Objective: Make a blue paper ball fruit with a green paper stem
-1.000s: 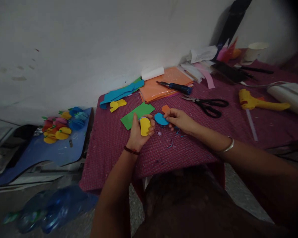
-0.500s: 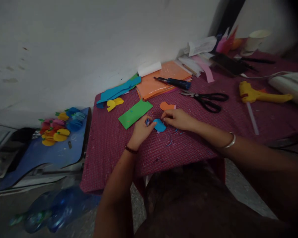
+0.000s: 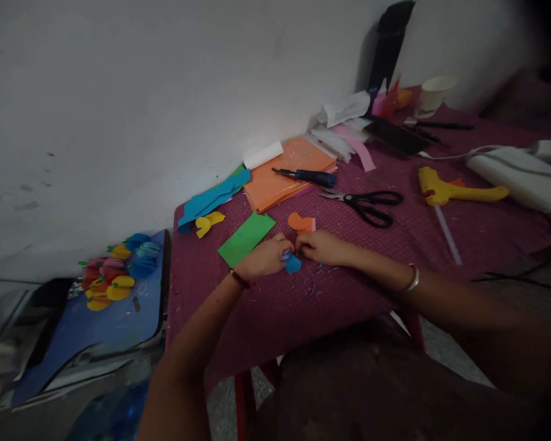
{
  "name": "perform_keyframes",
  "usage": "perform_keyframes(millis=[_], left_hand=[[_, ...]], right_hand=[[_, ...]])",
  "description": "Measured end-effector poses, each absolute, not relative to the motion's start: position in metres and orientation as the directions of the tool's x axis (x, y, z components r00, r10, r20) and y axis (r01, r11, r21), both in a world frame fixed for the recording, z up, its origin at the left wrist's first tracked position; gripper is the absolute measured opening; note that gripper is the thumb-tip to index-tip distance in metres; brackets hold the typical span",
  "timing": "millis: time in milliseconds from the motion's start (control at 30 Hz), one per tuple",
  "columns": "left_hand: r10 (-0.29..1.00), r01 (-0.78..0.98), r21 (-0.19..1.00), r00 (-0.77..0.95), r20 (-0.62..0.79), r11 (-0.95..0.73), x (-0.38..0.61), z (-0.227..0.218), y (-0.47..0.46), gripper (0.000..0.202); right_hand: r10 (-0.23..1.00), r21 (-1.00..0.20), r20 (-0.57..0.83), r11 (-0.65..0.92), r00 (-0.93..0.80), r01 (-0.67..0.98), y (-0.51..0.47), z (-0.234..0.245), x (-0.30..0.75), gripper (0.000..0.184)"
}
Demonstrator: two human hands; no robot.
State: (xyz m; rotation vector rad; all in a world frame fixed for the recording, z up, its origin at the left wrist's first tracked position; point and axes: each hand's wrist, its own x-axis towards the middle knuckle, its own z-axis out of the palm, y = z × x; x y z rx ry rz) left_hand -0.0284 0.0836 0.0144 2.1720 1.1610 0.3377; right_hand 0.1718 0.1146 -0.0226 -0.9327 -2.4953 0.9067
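Head view. The left hand (image 3: 262, 257) is closed on a small blue piece (image 3: 292, 263), held low over the near part of the counter (image 3: 252, 324). The right hand (image 3: 326, 248) is close by on the right, thumb and fingers drawn narrow; cannot tell whether anything is pinched there.

Progress, as judged: a batch looks done, since layered coloured pieces (image 3: 119, 286) sit clustered on a blue board (image 3: 105, 327) at left. The blue piece seems mid-work. Apparently left over: an orange cutout (image 3: 297, 221) just beyond the hands, a yellow cutout (image 3: 203, 227) at left, and a green sheet (image 3: 245, 237) between.

Surface: red-purple checked cloth, thin scraps (image 3: 310, 288) near the hands. Far side carries blue strips (image 3: 215, 196), orange sheets (image 3: 298, 156) with a dark-handled tool (image 3: 320, 177) across them. To the right, open scissors (image 3: 349, 198), then a yellow glue gun (image 3: 434, 188); a pale cup (image 3: 436, 92) at far right.

Room: dim; marked whitish wall (image 3: 119, 110) behind, speckled floor (image 3: 223, 407) below.
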Motion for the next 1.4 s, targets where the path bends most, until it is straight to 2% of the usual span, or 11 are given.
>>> perform_keyframes(millis=[200, 333, 433, 567, 700, 800, 867, 1033, 1200, 1300, 1400], left_hand=[[0.849, 0.62, 0.699, 0.527, -0.032, -0.358, -0.05, 0.032, 0.078, 0.012], [0.95, 0.521, 0.806, 0.269, 0.157, -0.281, -0.065, 0.049, 0.077, 0.009], [0.965, 0.482, 0.836, 0.123, 0.232, -0.262, -0.063, 0.047, 0.083, 0.009], [0.96, 0.471, 0.839, 0.192, 0.202, -0.271, -0.048, 0.028, 0.094, 0.013], [0.904, 0.614, 0.689, 0.402, 0.145, -0.384, -0.037, 0.009, 0.099, 0.019], [0.78, 0.737, 0.375, 0.624, -0.057, -0.562, -0.037, 0.007, 0.094, 0.017], [0.75, 0.762, 0.189, 0.646, -0.147, -0.619, -0.041, 0.009, 0.088, 0.015], [0.784, 0.783, 0.112, 0.619, -0.046, -0.612, -0.056, 0.002, 0.069, 0.034], [0.885, 0.874, 0.15, 0.444, 0.143, -0.463, -0.078, -0.003, 0.046, 0.038], [0.963, 0.98, 0.093, 0.152, 0.223, -0.176, -0.092, 0.011, 0.035, 0.025], [0.974, 0.991, -0.001, -0.133, 0.185, 0.136, -0.111, 0.024, 0.025, 0.032]], right_hand=[[0.742, -0.746, 0.183, 0.532, -0.645, 0.4, 0.116, -0.017, 0.178, 0.024], [0.777, -0.758, 0.3, 0.546, -0.553, 0.356, 0.117, -0.015, 0.181, 0.022], [0.633, -0.733, 0.194, 0.601, -0.749, 0.318, 0.11, -0.01, 0.18, 0.024], [0.328, -0.811, 0.044, 0.563, -0.944, 0.158, 0.099, 0.004, 0.18, 0.03], [0.288, -0.86, 0.039, 0.497, -0.957, 0.115, 0.101, 0.013, 0.184, 0.03], [0.322, -0.879, 0.046, 0.462, -0.946, 0.114, 0.107, 0.013, 0.187, 0.029], [0.346, -0.878, 0.05, 0.463, -0.937, 0.124, 0.11, 0.012, 0.187, 0.028], [0.393, -0.857, 0.077, 0.496, -0.916, 0.141, 0.113, 0.013, 0.186, 0.026], [0.48, -0.849, 0.122, 0.503, -0.869, 0.159, 0.119, 0.02, 0.193, 0.025], [0.548, -0.856, 0.113, 0.477, -0.829, 0.199, 0.12, 0.02, 0.197, 0.023], [0.566, -0.855, 0.089, 0.466, -0.819, 0.23, 0.12, 0.013, 0.197, 0.022]])
